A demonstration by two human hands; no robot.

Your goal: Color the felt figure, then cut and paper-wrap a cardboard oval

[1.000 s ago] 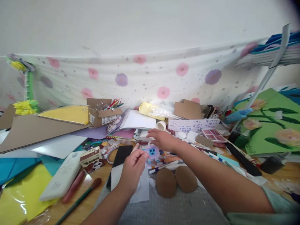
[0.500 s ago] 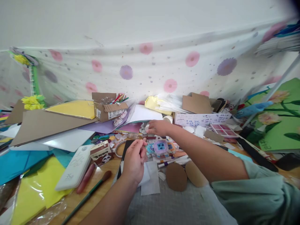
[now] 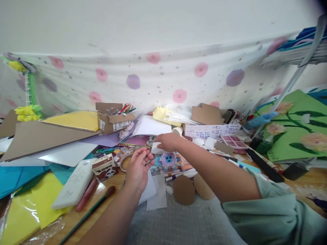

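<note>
At the centre of the frame, the right hand (image 3: 170, 142) is stretched palm down over the clutter, with its arm brought in from the lower right in a pale green sleeve (image 3: 270, 214). Its fingers are bent downward at a small white flat-looking piece (image 3: 155, 148); whether this is pinched or only touched cannot be told. The left hand (image 3: 137, 170) is raised just left of the centre, palm turned upward, its fingers loosely curled with the tips brought near one another; whether anything small is held among them cannot be told.

Just below the right hand, a lilac square craft piece with a blue patterned middle (image 3: 168, 159) is seen lying near the centre of the frame, apart from both hands. Below it, two brown cardboard ovals (image 3: 184, 190) are laid side by side at the upper edge of a grey mat (image 3: 171, 226). A thin white paper sheet (image 3: 157, 197) is placed to their left.

On the left side, a brown-and-white carton printed with a panda (image 3: 104, 167) is seen beside a long white block-shaped case (image 3: 73, 187), and a green-handled brush (image 3: 88, 215) is laid slantwise at the lower left. Behind the right hand, a long white box marked with blue handwriting (image 3: 212, 130) is set.
</note>
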